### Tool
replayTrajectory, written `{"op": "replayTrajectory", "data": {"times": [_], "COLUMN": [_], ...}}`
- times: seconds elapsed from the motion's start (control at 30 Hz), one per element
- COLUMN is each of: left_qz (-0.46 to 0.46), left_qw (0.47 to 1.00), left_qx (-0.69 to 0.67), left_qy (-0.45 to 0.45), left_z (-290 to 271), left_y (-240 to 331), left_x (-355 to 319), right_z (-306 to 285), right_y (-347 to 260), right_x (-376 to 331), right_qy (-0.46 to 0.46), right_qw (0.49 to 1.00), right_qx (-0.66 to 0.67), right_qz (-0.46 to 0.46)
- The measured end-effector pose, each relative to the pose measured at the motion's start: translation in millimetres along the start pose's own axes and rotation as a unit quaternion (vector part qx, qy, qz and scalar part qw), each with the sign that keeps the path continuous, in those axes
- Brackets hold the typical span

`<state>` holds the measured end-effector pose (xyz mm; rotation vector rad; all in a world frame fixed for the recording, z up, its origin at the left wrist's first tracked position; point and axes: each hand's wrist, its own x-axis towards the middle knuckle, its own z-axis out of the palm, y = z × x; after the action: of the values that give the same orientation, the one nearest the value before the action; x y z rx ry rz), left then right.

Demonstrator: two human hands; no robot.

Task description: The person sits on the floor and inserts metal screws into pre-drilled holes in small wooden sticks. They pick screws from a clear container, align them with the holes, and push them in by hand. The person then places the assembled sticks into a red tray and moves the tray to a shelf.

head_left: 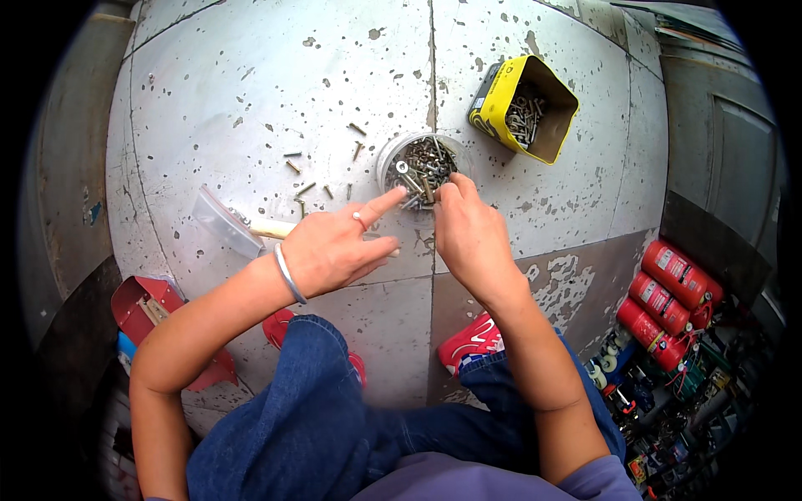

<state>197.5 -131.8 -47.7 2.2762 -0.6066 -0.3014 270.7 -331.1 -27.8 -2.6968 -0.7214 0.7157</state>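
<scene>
Fingers of the right hand are pinched together at the rim of the round clear tub of mixed screws, seemingly gripping one, though the view is too small to be sure. Left hand points its forefinger at the tub, holding nothing. The tub stands mid-floor, near the yellow box. Screws are small, stiff, sharp-tipped; best pinched by the shank
</scene>
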Motion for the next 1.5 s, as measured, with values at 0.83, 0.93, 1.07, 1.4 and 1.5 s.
{"op": "replayTrajectory", "data": {"times": [0.83,0.93,1.07,1.4,1.5], "left_qz": [0.004,-0.001,-0.004,-0.002,-0.002], "left_qw": [0.997,0.997,0.997,0.998,0.998], "left_qx": [0.008,0.007,0.014,0.004,0.009], "left_qy": [0.074,0.077,0.076,0.069,0.070], "left_z": [8,10,11,9,11], "left_y": [-4,-4,-4,-6,-7], "left_x": [-9,-11,-10,-12,-12], "right_z": [38,44,49,49,50], "right_y": [1,-3,-8,-10,-9], "right_x": [49,46,52,55,58], "right_qy": [0.115,0.153,0.132,0.129,0.137], "right_qw": [0.991,0.986,0.980,0.982,0.982], "right_qx": [0.031,-0.013,-0.080,-0.074,-0.057], "right_qz": [0.064,0.066,0.126,0.115,0.113]}}
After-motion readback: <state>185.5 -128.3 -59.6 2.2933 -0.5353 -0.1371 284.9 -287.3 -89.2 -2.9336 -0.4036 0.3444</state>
